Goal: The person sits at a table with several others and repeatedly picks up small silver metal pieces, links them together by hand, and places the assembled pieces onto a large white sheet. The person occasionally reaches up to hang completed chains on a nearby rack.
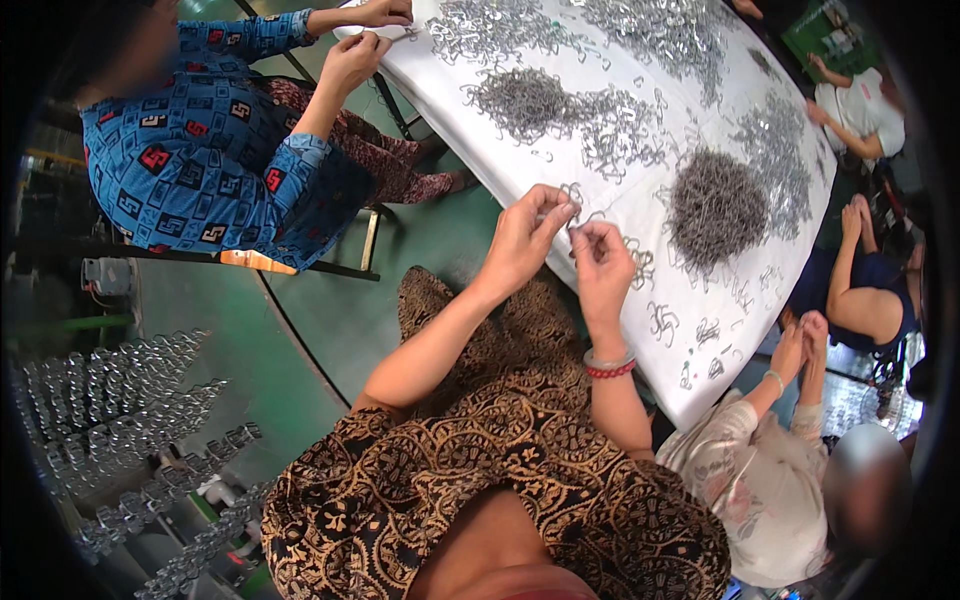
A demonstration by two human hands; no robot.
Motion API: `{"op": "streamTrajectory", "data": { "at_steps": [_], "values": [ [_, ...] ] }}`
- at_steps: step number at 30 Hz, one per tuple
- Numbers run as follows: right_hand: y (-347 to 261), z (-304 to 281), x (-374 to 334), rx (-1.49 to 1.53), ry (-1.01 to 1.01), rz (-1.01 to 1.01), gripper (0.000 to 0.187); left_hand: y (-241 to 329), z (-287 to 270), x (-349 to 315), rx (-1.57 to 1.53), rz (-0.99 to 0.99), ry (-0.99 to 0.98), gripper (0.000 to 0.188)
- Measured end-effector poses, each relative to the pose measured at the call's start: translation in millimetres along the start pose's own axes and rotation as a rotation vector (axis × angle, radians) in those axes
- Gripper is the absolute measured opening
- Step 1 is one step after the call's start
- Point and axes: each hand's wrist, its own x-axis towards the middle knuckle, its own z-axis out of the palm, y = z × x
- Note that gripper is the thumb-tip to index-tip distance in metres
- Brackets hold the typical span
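Head view, looking down over the person's lap. Left hand [525,240] raised at the table edge, fingers pinched together on a small metal clip [572,193], thumb and forefinger clamped on it. Right hand [602,268] just beside it, fingertips bunched and closed on a small wire piece [582,228] that is too small to make out clearly; the two hands almost touch, held just above the near edge of the white table [640,200]. Right wrist carries a grey bangle and a red bead bracelet [610,366]. Brown patterned dress over the lap below.

On the table: a dark grey heap of wire parts [716,208] just right of the hands, a second dark heap [522,100] further up, brighter silver clips spread loose [775,150] beyond them. A few small finished-looking clusters [663,322] lie along the near edge, near the right forearm.

Other people around: one in a blue patterned top [200,130] seated upper left, both hands at the far table corner. One in a pale top [760,470] lower right, hands raised together at the table edge. Two more on the far right side, partly cut off.

Lower left, off the table: rows of shiny metal parts stacked on rods [120,400] above the green floor [330,300].
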Motion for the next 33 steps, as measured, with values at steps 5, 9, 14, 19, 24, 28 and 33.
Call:
{"op": "streamTrajectory", "data": {
  "at_steps": [5, 9, 14, 19, 24, 28, 33],
  "values": [
    [5, 0, 11, -0.148, -0.071, -0.125, 0.016, 3, -7, -9, -0.076, 0.071, 0.083, 0.013],
    [14, -5, 76, -0.289, -0.104, -0.054, 0.017, 4, -29, -18, 0.097, 0.036, 0.117, 0.010],
    [56, 36, 191, -0.819, -0.203, -0.114, 0.024, 3, -49, -34, 0.296, 0.126, 0.105, 0.008],
    [83, 54, 217, -1.003, -0.334, -0.211, 0.022, -7, -67, -55, 0.350, 0.006, 0.146, 0.007],
    [87, 46, 249, -0.919, -0.423, 0.053, 0.027, -18, -73, -70, 0.206, -0.117, 0.182, 0.007],
    [67, 18, 277, -0.785, -0.406, 0.047, 0.025, -16, -72, -72, 0.143, 0.022, 0.266, 0.006],
    [32, -20, 299, -0.484, -0.334, -0.053, 0.016, -16, -71, -72, 0.060, 0.076, 0.268, 0.006]
  ]
}}
